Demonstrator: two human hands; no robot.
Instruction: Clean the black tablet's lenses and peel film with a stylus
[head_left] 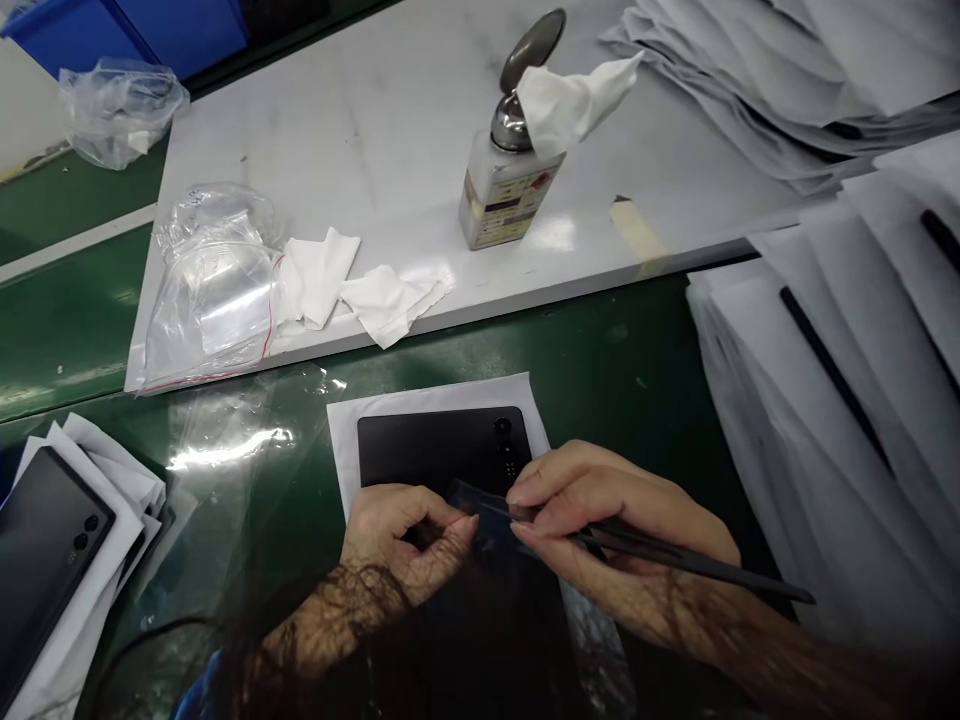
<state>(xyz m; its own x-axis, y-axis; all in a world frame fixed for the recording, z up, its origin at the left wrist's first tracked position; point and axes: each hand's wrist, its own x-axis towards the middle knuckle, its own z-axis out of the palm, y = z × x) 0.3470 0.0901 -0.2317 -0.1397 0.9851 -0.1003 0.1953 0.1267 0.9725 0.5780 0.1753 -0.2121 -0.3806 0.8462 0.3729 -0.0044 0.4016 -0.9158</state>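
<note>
Dispenser bottle [510,195] stands on the white tabletop [360,130], metal pump top fitted, a white wipe [566,105] draped over it; contents cannot be made out. Two clear plastic bags [214,300] lie at the tabletop's near edge, apparently holding nothing solid. A blue bin [120,25] is cut off at the frame corner.

A dark tablet [435,450] lies on a white sheet [442,400] on the green bench surface [622,340]; hair hides its lower part. The right hand [622,520] has a closed grip on a black stylus [682,555] and pinches a blue-tinted film [480,510]. The left hand [401,535] is closed beside that film; contact cannot be confirmed.
</note>
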